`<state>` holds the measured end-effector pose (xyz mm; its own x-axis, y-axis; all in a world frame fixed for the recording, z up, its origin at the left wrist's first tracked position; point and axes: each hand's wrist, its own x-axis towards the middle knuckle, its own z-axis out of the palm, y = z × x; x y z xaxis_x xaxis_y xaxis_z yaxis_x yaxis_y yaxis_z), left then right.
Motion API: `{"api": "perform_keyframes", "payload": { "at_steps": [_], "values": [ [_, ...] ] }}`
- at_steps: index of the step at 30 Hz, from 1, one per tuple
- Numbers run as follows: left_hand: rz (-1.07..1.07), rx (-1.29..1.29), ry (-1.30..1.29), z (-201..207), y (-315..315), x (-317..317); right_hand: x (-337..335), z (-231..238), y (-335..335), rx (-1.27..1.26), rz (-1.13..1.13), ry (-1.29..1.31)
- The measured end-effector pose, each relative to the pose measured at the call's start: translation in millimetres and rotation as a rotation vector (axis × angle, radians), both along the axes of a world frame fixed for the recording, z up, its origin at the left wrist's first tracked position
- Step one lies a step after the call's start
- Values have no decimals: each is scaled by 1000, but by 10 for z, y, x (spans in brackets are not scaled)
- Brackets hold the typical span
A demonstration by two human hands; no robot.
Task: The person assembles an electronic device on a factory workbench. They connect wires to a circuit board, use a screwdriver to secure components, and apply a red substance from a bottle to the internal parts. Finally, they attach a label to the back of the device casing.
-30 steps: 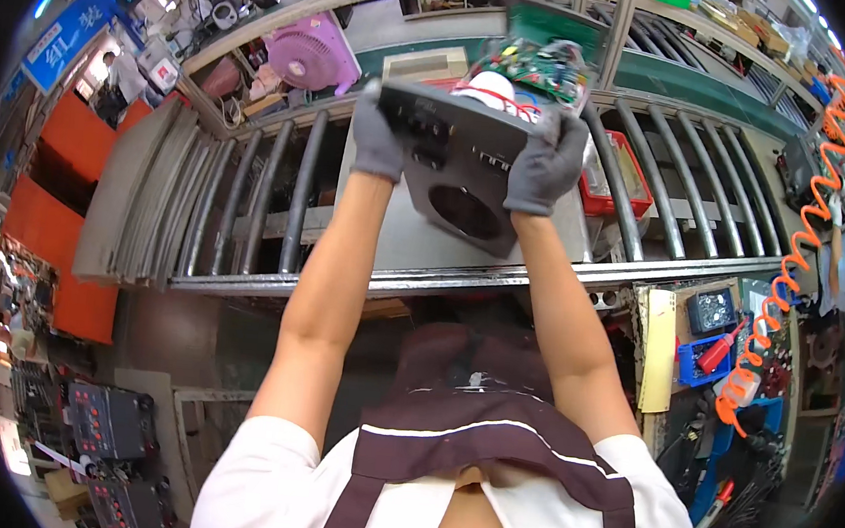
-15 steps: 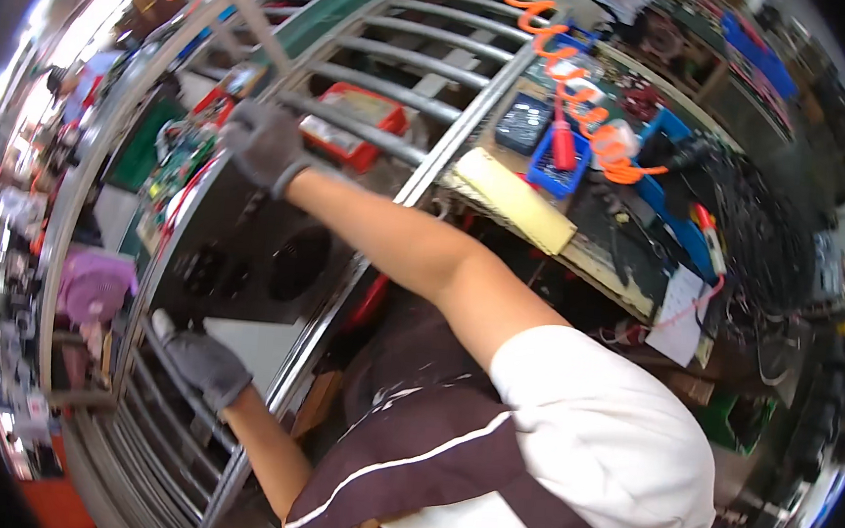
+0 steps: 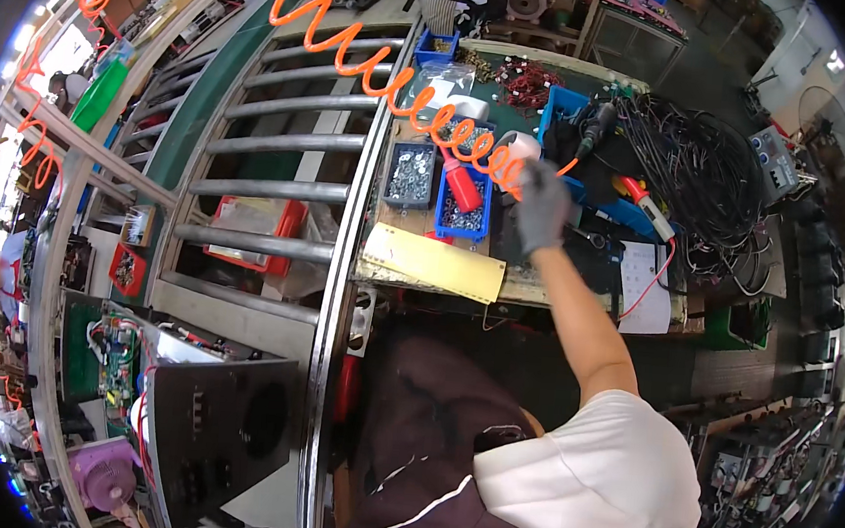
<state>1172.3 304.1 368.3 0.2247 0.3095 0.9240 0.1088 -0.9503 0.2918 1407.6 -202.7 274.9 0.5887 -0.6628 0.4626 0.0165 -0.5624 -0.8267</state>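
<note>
right hand (image 3: 542, 206) in a grey knit glove, reaching over w/ fingers loose & open by the coiled orange hose (image 3: 378, 67), above blue screw bins (image 3: 465, 206). left hand out of frame.

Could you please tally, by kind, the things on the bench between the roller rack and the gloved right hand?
Screw bins: 2
Red tool: 1
Yellow sheet: 1
Total: 4
</note>
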Motion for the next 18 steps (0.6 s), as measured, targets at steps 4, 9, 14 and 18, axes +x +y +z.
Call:
{"api": "perform_keyframes", "payload": {
  "at_steps": [4, 9, 14, 18],
  "values": [
    [-659, 302, 272, 430, -1066, 676, 396, 11, -1048, -346, -143, 515],
    [-1121, 238, 605, 499, -1944, 1384, 828, -247, -1125, -767, 101, 582],
    [-1599, -48, 801, 555, -2855, 2146, 659, -7, -1345, -653, 96, 500],
    [-1804, -975, 1187, 319, -3616, 2618, 592, 125, -1133, -758, 92, 221]
  ]
}}
